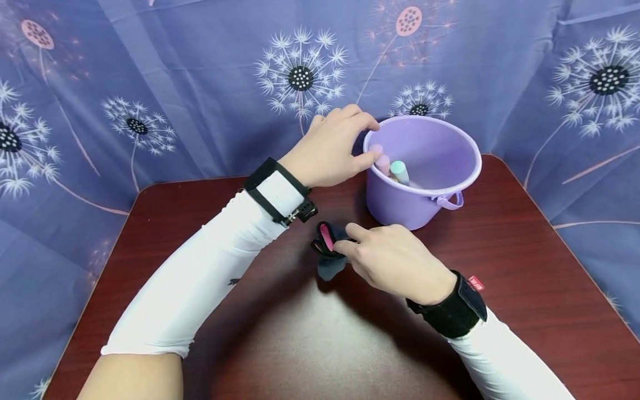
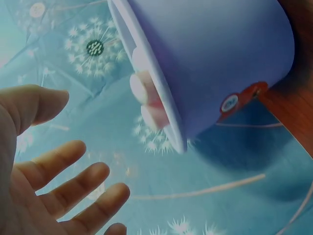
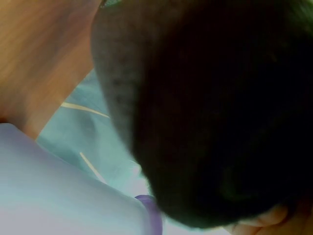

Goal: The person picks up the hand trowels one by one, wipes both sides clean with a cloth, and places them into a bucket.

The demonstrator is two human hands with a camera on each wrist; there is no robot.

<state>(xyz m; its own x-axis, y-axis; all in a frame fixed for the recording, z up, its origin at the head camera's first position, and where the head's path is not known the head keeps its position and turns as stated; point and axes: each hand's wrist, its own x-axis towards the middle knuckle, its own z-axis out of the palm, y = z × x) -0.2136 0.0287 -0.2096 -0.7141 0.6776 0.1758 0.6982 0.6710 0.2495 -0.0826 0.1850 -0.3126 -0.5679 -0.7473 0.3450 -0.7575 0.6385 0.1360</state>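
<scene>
Beside the left rim of the purple bucket (image 1: 440, 161) is my left hand (image 1: 340, 141), its fingers spread and loosely bent with nothing between them in the left wrist view. Inside the bucket lean several pastel cylinders, one mint-topped (image 1: 399, 169) and others pink (image 1: 383, 163). My right hand (image 1: 395, 255) pinches a small dark cloth item (image 1: 331, 268) in front of the bucket; pink lining shows at its opening. In the right wrist view the dark cloth (image 3: 195, 122) fills much of the picture and hides most of the fingers.
Behind the reddish-brown table (image 1: 165, 216) hangs a blue curtain (image 1: 210, 72) with dandelion prints. Something dark blue (image 1: 359, 143) shows between my left hand and the bucket. A handle (image 1: 451, 201) sticks out at the bucket's right front.
</scene>
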